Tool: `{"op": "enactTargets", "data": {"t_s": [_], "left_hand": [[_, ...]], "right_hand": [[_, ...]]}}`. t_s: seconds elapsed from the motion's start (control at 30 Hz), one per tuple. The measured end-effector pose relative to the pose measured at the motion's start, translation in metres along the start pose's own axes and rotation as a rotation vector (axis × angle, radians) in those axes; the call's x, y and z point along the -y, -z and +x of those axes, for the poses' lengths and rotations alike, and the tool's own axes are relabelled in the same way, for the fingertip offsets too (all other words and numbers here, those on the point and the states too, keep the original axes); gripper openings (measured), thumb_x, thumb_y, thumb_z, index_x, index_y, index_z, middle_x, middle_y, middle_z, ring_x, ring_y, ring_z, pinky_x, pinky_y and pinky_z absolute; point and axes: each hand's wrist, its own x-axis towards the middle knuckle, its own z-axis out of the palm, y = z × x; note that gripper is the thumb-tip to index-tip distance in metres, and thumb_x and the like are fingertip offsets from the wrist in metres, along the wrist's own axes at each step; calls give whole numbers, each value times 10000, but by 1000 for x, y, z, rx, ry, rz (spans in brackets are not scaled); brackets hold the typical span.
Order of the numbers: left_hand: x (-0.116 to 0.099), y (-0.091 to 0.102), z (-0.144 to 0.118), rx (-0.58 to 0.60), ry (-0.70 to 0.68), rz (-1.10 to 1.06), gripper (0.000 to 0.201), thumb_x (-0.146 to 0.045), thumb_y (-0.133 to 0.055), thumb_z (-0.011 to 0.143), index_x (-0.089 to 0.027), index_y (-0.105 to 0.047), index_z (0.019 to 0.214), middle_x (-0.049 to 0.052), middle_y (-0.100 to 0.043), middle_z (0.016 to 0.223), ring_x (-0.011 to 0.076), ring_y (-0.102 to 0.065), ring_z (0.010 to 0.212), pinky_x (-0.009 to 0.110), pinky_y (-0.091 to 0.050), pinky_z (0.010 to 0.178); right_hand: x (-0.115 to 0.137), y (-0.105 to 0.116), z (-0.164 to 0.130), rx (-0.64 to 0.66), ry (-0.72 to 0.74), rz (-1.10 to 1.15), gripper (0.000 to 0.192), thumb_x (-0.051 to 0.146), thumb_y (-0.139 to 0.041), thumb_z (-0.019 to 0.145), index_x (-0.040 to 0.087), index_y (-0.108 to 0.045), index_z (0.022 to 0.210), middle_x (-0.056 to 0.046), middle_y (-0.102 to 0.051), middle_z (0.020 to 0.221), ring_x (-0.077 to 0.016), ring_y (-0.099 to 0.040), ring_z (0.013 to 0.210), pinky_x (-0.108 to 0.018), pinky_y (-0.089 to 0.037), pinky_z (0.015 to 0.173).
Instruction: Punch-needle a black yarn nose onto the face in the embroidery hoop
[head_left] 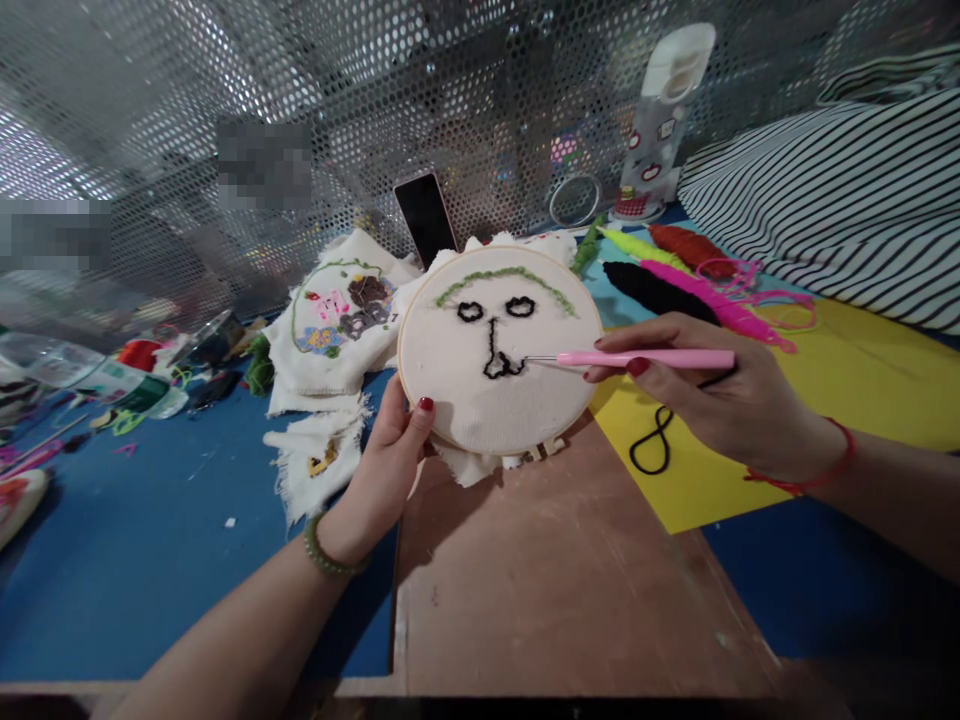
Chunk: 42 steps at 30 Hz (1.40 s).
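Note:
My left hand [397, 440] grips the lower left rim of a round embroidery hoop [403, 345], thumb on the front. White cloth [442, 410] stretched in it bears a green arc and black stitched eyes, nose and mouth. Between the closed fingers of my right hand [697, 390] is a pink-handled punch needle [645, 358]. Its metal tip touches the cloth at the right end of the black mouth line. Black yarn [651, 455] trails in a loop below my right hand. The hoop's screw clasp [546, 449] shows at its bottom edge.
Skeins of black [652, 288], pink [705, 302] and red yarn [690, 248] lie right of the hoop, near yellow paper [862, 370]. Embroidered cloth [330, 370] and a plastic bottle [90, 375] lie left. A phone [425, 215] leans against the perforated metal panel [337, 100].

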Motion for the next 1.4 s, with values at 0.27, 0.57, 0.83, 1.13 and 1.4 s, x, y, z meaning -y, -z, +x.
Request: {"op": "enactTargets", "data": {"t_s": [0.27,0.57,0.83,1.13,1.4], "left_hand": [[-2,-1,0,-6,-1,-3,513,-440,-574,986,-329,-459,1474,65,-552,1461,239,-581,1205,311,-594,866],[0,0,0,-8,-11,15,522,-453,-581,982,-347,-464,1480,53,-603,1363,210,-595,1089,269,-584,763],[-1,-1,0,-23,7,-2,518,-451,-597,973,-331,-469,1460,54,-568,1429,213,-582,1134,259,-584,767],[-1,-1,0,-16,8,-6,524,-451,-596,972,-316,-465,1462,62,-557,1444,227,-570,1171,284,-579,821],[-2,-2,0,-25,14,18,526,-465,-600,965,-294,-486,1450,69,-586,1400,213,-589,1092,269,-571,771]], "right_hand": [[-2,1,-1,14,-16,34,169,188,-629,965,257,-729,1082,-38,-762,1003,-151,-774,900,-269,-640,802],[-1,1,-1,1,-19,27,159,197,-624,963,256,-728,1068,-47,-759,990,-155,-770,878,-282,-646,787],[-1,0,-1,-1,-13,22,147,204,-636,957,251,-732,1058,-44,-762,978,-165,-773,867,-290,-650,767],[0,-1,1,-23,-125,58,110,248,-646,951,224,-718,1031,-51,-774,934,-165,-778,844,-279,-640,764],[4,-4,7,-139,-440,216,88,287,-721,849,218,-700,900,-32,-751,881,-173,-766,796,-308,-638,766]]}}
